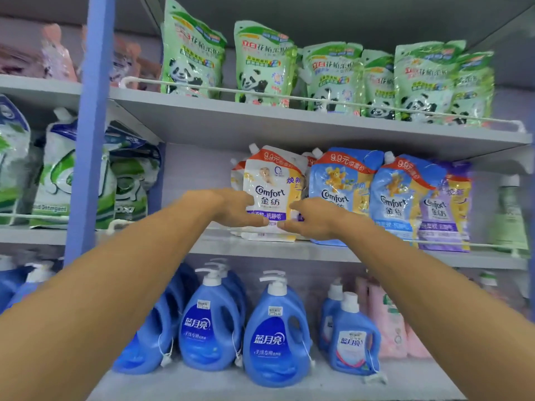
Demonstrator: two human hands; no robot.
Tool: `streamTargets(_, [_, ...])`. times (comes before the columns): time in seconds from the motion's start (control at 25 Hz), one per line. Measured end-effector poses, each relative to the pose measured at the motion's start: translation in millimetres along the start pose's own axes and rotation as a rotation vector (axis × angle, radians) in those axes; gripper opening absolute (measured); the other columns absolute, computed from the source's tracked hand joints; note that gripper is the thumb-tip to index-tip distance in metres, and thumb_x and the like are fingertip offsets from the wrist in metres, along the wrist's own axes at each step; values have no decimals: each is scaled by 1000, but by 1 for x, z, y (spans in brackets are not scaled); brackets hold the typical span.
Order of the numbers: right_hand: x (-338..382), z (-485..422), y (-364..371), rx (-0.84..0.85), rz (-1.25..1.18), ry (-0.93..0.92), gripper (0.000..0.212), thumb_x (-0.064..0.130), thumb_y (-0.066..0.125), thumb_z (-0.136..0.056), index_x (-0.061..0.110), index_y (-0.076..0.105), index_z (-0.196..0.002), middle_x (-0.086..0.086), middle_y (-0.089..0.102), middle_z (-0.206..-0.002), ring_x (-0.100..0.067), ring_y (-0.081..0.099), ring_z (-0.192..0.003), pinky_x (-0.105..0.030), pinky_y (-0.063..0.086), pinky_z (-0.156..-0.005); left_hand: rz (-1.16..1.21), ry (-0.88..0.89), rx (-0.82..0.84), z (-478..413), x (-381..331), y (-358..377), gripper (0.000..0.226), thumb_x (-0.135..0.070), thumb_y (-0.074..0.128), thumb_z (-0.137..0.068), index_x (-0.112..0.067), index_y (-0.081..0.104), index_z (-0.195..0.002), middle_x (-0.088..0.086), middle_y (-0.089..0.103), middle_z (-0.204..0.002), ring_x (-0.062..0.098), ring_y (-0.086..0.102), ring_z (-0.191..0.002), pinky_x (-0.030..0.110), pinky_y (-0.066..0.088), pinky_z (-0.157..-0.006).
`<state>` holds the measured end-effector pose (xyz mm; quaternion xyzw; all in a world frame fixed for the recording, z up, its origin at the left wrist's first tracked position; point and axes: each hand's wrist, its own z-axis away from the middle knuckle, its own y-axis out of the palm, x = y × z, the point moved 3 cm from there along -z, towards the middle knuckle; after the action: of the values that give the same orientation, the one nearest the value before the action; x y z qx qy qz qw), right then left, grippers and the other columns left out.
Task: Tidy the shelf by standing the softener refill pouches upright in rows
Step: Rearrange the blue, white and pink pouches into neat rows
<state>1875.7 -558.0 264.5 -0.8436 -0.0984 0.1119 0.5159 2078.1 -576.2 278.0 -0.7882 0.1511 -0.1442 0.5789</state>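
White softener pouch (272,195) upright, left hand (231,208) and right hand (312,218) gripping its lower sides, arms outstretched

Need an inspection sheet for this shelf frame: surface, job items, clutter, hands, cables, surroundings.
Surface: grey middle shelf, pouches along its right part.
Job's things: white pouch, blue pouches and purple pouch stand side by side in a row. More pouches show behind the white one.
Clutter: flat white item lies at the white pouch's foot. Cannot tell what it is.
Hands: left hand and right hand are both at the white pouch's lower front. Grip unclear.
Cables: nothing seen.
Surroundings: panda pouches on the shelf above, pump bottles below, detergent pouches in the left bay.
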Motion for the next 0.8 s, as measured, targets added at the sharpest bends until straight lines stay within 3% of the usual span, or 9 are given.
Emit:
streamTargets(0.12, [-53, 19, -14, -23, 49, 125, 73, 68, 52, -96, 10, 55, -141, -11, 63, -137, -32, 58, -125, -47, 50, -102, 15, 60, -2, -32, -50, 0, 92, -79, 43, -94, -21, 30, -164, 2, 32, -170, 28, 35, -154, 49, 30, -125])
streamTargets(0.2, [-92, 27, -18, -28, 56, 195, 70, 64, 54, -97, 6, 57, -136, -15, 63, -135, -33, 59, -121, -46, 51, -100, 36, 89, -2, -53, -84, 1, 84, -77, 44, -95, -22, 38, -159, 3, 41, -165, 29, 44, -146, 49, 37, -120])
streamTargets(0.32, [-142, 29, -23, -23, 44, 257, 58, 59, 54, -100, 3, 64, -113, -15, 68, -110, -28, 64, -97, -40, 52, -81, 41, 96, 5, -88, -110, 6, 83, -80, 47, -92, -24, 47, -153, 1, 55, -152, 26, 56, -129, 46, 47, -112])
streamTargets(0.44, [-175, 25, -20, -58, 10, 295, 51, 53, 53, -102, 12, 49, -72, -5, 49, -71, -16, 45, -62, -30, 32, -55, 70, 40, -45, -122, -113, 7, 103, -95, 45, -69, -24, 56, -144, -1, 65, -139, 23, 63, -115, 47, 55, -102])
streamTargets(0.48, [-183, 21, -15, -55, -14, 294, 52, 52, 54, -102, 14, 44, -68, -3, 44, -67, -15, 41, -60, -30, 29, -53, 95, 5, -52, -132, -114, 9, 105, -96, 46, -65, -22, 59, -139, -1, 67, -134, 22, 64, -111, 45, 56, -100])
streamTargets(0.6, [-201, 4, 4, -80, -81, 240, 54, 51, 59, -99, 14, 41, -65, -4, 42, -64, -17, 41, -57, -33, 29, -51, 176, -76, -50, -155, -120, 24, 84, -83, 62, -80, -11, 59, -124, 3, 66, -120, 21, 62, -102, 37, 54, -91])
streamTargets(0.72, [-211, -14, 14, -211, -199, 231, 57, 46, 70, -94, 14, 36, -60, -3, 38, -57, -18, 37, -51, -33, 25, -48, 339, -110, -54, -178, -117, 53, 103, -89, 74, -58, -15, 59, -129, 0, 69, -124, 19, 65, -103, 38, 56, -92])
streamTargets(0.8, [-217, -22, 20, -278, -276, 254, 57, 43, 77, -89, 14, 38, -59, -2, 40, -56, -17, 39, -50, -32, 26, -47, 465, -112, -111, -186, -120, 63, 77, -71, 83, -68, -14, 68, -117, 1, 74, -110, 18, 67, -93, 36, 57, -85])
